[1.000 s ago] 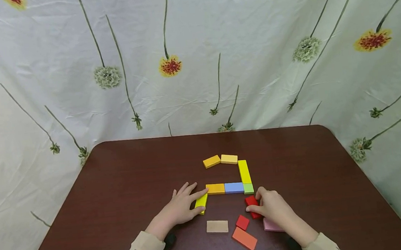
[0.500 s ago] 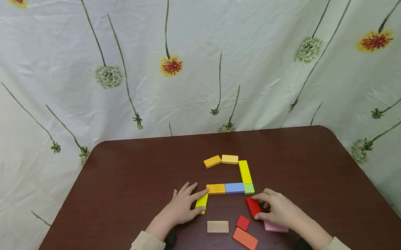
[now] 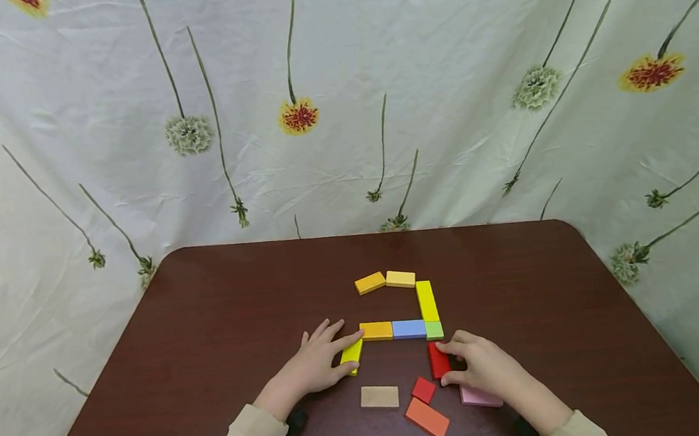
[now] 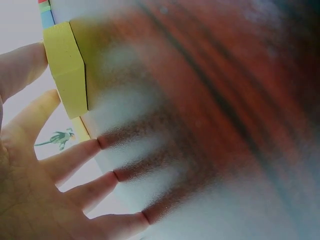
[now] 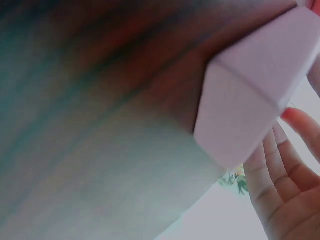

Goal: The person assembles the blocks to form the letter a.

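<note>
My left hand (image 3: 315, 360) lies spread on the table with straight fingers. Its index fingertip and thumb touch the yellow block (image 3: 352, 357), which slants down from the left end of an orange-yellow block (image 3: 376, 330). On the right, my right hand (image 3: 484, 365) holds a red block (image 3: 439, 359) between thumb and index finger at its right side. That block stands lengthwise just below the small green block (image 3: 434, 329). A blue block (image 3: 408, 329) joins the green and orange-yellow ones in a row. In the right wrist view, a pink block (image 5: 245, 95) covers part of the hand.
A long yellow block (image 3: 426, 301) runs up from the green one to a pale yellow block (image 3: 400, 279) and an orange-yellow block (image 3: 370, 283). Nearer me lie a beige block (image 3: 379, 397), a small red block (image 3: 424, 390) and an orange block (image 3: 428, 419) on the brown table (image 3: 236, 292).
My right hand has shifted its grip to the red block's right side. The red block has turned straighter and moved up toward the green block. My left hand has stayed in place.
</note>
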`<state>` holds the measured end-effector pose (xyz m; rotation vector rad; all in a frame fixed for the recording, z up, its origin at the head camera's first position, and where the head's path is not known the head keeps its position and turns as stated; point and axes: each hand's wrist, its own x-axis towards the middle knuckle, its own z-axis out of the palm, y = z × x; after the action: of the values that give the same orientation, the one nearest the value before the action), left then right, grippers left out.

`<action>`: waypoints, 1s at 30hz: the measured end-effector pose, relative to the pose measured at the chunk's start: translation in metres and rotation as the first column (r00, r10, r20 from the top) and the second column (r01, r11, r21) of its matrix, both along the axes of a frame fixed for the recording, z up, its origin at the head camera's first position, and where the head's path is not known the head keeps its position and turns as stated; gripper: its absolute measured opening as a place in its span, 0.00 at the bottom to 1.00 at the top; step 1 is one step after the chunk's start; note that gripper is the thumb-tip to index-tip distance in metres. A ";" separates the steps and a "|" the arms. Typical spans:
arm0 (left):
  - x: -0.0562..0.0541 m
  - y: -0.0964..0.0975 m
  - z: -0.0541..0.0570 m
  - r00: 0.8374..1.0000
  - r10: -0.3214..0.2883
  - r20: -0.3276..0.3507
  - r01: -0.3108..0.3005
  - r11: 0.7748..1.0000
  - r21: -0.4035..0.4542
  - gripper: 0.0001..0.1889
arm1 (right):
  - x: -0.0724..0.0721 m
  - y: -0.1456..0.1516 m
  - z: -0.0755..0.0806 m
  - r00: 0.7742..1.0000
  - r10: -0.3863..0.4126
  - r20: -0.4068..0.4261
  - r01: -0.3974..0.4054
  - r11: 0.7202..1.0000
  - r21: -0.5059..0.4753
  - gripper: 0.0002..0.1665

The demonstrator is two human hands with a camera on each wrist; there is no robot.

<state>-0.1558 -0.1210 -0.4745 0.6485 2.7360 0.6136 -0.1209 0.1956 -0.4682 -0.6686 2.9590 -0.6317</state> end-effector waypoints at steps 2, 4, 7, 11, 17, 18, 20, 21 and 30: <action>0.000 0.000 0.000 1.000 -0.003 0.002 0.002 1.000 0.004 0.30 | 0.000 -0.001 -0.001 1.000 -0.008 -0.017 0.008 1.000 0.010 0.35; 0.000 0.000 0.001 1.000 -0.003 0.005 0.003 1.000 0.006 0.30 | 0.000 -0.002 -0.002 0.999 -0.007 -0.034 0.008 1.000 0.020 0.35; 0.000 0.001 0.002 1.000 -0.002 0.010 0.002 1.000 0.007 0.30 | 0.000 -0.003 -0.002 0.999 -0.014 -0.047 0.015 1.000 0.022 0.34; 0.000 0.001 0.001 1.000 -0.002 0.010 0.002 1.000 0.003 0.30 | -0.001 -0.004 -0.002 0.999 -0.036 -0.039 0.038 0.999 0.033 0.34; -0.001 0.001 0.001 1.000 -0.004 0.007 0.004 1.000 0.001 0.30 | -0.001 -0.003 -0.002 0.998 -0.059 -0.017 0.060 0.998 0.030 0.33; -0.001 0.001 0.001 1.000 -0.004 0.008 0.004 1.000 0.002 0.30 | -0.001 -0.003 -0.002 0.998 -0.061 -0.014 0.061 0.998 0.030 0.33; -0.001 0.001 0.001 1.000 -0.002 0.007 0.002 1.000 0.003 0.30 | -0.001 -0.002 -0.001 0.998 -0.061 -0.011 0.061 0.998 0.027 0.33; -0.001 0.001 0.001 1.000 -0.001 0.006 0.001 1.000 0.004 0.30 | -0.001 -0.002 -0.001 0.998 -0.060 -0.010 0.060 0.998 0.025 0.33; -0.001 0.000 0.000 1.000 -0.004 -0.001 0.004 1.000 0.001 0.30 | 0.000 -0.002 -0.002 0.998 -0.055 -0.008 0.055 0.998 0.014 0.33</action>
<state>-0.1564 -0.1206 -0.4741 0.6542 2.7348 0.6135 -0.1212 0.1940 -0.4697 -0.5912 2.9957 -0.6127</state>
